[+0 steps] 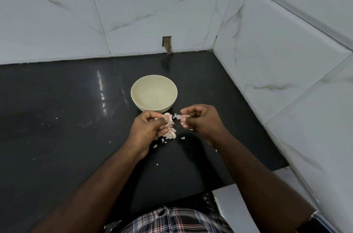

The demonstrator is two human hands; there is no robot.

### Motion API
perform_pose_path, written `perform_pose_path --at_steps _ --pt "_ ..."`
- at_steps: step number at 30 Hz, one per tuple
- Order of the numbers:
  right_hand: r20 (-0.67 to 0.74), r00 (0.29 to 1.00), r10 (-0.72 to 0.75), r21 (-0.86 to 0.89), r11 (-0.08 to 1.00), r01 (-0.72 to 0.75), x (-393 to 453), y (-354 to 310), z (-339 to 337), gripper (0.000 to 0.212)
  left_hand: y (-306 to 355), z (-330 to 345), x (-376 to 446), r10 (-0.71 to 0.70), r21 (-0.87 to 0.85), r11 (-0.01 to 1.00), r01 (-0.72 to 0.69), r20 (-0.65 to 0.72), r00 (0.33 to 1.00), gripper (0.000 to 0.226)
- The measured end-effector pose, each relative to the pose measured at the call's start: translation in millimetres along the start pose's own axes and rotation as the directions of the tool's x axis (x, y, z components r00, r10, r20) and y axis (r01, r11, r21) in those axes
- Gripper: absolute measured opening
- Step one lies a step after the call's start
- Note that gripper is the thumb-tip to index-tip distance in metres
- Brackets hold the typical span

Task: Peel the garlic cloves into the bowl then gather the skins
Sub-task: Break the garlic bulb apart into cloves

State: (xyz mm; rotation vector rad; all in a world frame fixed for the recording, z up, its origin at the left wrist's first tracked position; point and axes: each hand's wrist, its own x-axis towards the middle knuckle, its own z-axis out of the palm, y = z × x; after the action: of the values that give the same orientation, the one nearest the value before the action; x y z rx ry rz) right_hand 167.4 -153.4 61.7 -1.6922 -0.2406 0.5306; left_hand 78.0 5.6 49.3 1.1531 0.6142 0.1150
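Plaid shirt fabric point(177, 219) is seen at 6 o'clock, nearest the camera, at the counter's near edge. Both forearms are extended from there over the black countertop point(57, 118).

Left hand point(148, 129): fingers curled round a clump of garlic cloves point(169, 121), papery skin showing past the thumb. More cloves or husk hang at the hand's 4 o'clock side; whether these are gripped or lying on the counter cannot be told.

Right hand point(200, 120): thumb and fingertips are pinched on a small pale piece point(183, 117), either a single clove or a strip of skin; it is too small to be told apart. The two hands are held just beside each other, not touching.

Loose skin flakes point(183, 137) are scattered on the counter at 5 to 6 o'clock of the hands, a few more nearer the body.

Bowl point(154, 93), cream, is set upright at 12 o'clock, just beyond the hands. Nothing is seen inside it.

Marble-patterned wall tiles point(133, 13) close the scene at the back, with a small rectangular cutout point(167, 41) at the counter line.

Step judged: peeling, early on, a clove being parted from the clump. Next move judged: skin to be stripped clean off, then the bare clove carried forward over the rim and released. Gathering of skins is not yet begun.
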Motion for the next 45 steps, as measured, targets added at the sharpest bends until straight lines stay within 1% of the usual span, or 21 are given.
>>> perform_pose_path --at_steps 2,4,5,7,10,12,16,19,21,24,25,27,28,29,30,31,33,35,38,42,45 --pt "-0.035 0.999 -0.034 -0.204 0.979 0.026 5 4 -13 0.018 1 -2 -1 -0.005 0.018 1.0 0.005 0.008 1.0 0.02" --pt "-0.054 0.996 -0.078 -0.45 0.892 0.045 9 7 -22 0.011 1 -3 -2 -0.008 0.055 0.998 0.007 0.019 1.0 0.023" --pt "-0.039 0.995 -0.095 -0.536 0.842 0.059 9 7 -25 0.006 0 -4 -3 -0.008 0.071 0.997 0.006 0.023 1.0 0.023" --pt "0.007 0.997 -0.083 -0.628 0.775 0.069 10 6 -28 0.012 0 -6 -5 -0.008 0.091 0.996 0.005 0.029 1.0 0.02" --pt "0.054 0.998 -0.011 -0.659 0.751 0.044 13 5 -31 0.027 1 -10 -7 -0.009 0.1 0.995 0.006 0.033 0.999 0.015" --pt "0.038 0.999 -0.021 -0.672 0.739 0.041 12 5 -34 0.033 1 -13 -7 -0.028 0.083 0.996 0.025 0.037 0.999 0.016" --pt "-0.033 0.993 -0.112 -0.66 0.749 0.062 8 2 -37 0.018 1 -16 -9 -0.056 0.024 0.998 0.055 0.052 0.997 0.016" --pt "-0.032 0.992 -0.123 -0.703 0.708 0.065 6 -2 -36 0.008 1 -18 -8 -0.061 -0.014 0.998 0.062 0.048 0.997 0.016" --pt "-0.022 0.993 -0.117 -0.745 0.664 0.061 7 -2 -36 0.013 0 -20 -7 -0.059 -0.018 0.998 0.06 0.051 0.997 0.019" --pt "-0.023 0.992 -0.121 -0.762 0.645 0.061 7 -3 -34 0.03 -1 -22 -7 -0.057 -0.03 0.998 0.059 0.065 0.996 0.024" --pt "-0.032 0.988 -0.151 -0.75 0.657 0.076 6 -4 -33 0.032 -1 -22 -7 -0.055 -0.036 0.998 0.057 0.073 0.996 0.025" --pt "-0.041 0.981 -0.188 -0.665 0.738 0.113 2 -7 -24 0.023 0 -20 -7 -0.046 -0.036 0.998 0.049 0.086 0.995 0.028" --pt "-0.008 0.987 -0.16 -0.582 0.804 0.126 0 -8 -17 0.021 0 -19 -6 -0.041 -0.029 0.999 0.044 0.087 0.995 0.029" --pt "0.061 0.992 -0.106 -0.466 0.876 0.123 -3 -8 -9 0.023 -1 -17 -6 -0.036 -0.019 0.999 0.037 0.089 0.995 0.029" --pt "0.134 0.989 -0.06 -0.362 0.926 0.106 -5 -6 0 0.027 -1 -16 -6 -0.027 -0.003 1.0 0.028 0.095 0.995 0.028" --pt "0.187 0.981 -0.043 -0.301 0.948 0.099 -7 -4 7 0.031 -1 -15 -7 -0.014 0.017 1.0 0.013 0.105 0.994 0.027" --pt "0.222 0.974 -0.047 -0.246 0.964 0.102 -8 -2 17 0.027 0 -16 -7 0.015 0.059 0.998 -0.022 0.125 0.992 0.026" --pt "0.19 0.981 -0.033 -0.124 0.991 0.057 -8 -2 20 0.018 1 -18 -7 0.029 0.079 0.996 -0.04 0.135 0.99 0.024" --pt "0.155 0.988 0.027 0.009 1.0 -0.028 -7 -2 20 0.015 2 -22 -6 0.044 0.112 0.992 -0.061 0.146 0.988 0.023" --pt "0.133 0.991 0.028 0.032 0.999 -0.033 -7 -1 24 0.016 7 -25 -6 0.074 0.22 0.97 -0.105 0.144 0.987 0.02" --pt "0.13 0.991 0.017 0.034 0.999 -0.022 -6 -2 26 0.015 8 -27 -5 0.05 0.225 0.97 -0.092 0.189 0.981 0.026"
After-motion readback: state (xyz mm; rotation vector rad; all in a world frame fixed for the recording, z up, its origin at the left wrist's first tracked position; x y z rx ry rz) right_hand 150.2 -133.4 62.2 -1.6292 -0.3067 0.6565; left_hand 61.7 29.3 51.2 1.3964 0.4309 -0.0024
